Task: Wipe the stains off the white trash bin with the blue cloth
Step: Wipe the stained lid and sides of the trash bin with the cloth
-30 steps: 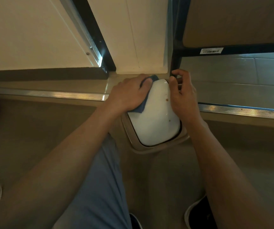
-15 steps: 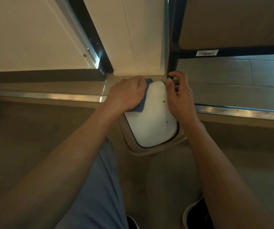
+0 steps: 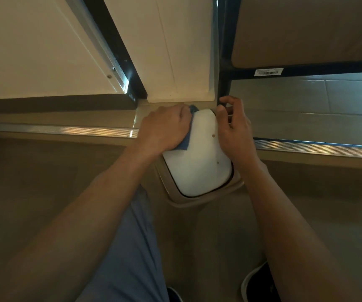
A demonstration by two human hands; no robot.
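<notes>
The white trash bin (image 3: 199,164) stands on the floor below me, its rounded lid facing up inside a beige rim (image 3: 197,200). Two small brown stains (image 3: 213,135) mark the lid's right side. My left hand (image 3: 164,127) presses the blue cloth (image 3: 185,143) onto the lid's upper left part; most of the cloth is hidden under the hand. My right hand (image 3: 233,129) grips the bin's right edge, thumb on the lid and fingers curled behind it.
A metal threshold strip (image 3: 66,129) runs across the floor on both sides of the bin. A dark frame post (image 3: 223,83) and a white panel (image 3: 175,51) stand just behind it. My shoes (image 3: 256,282) and blue trouser leg (image 3: 130,258) are below.
My left hand has slid the cloth further left and up on the lid, leaving more white surface bare. My right hand has stayed on the bin's right edge.
</notes>
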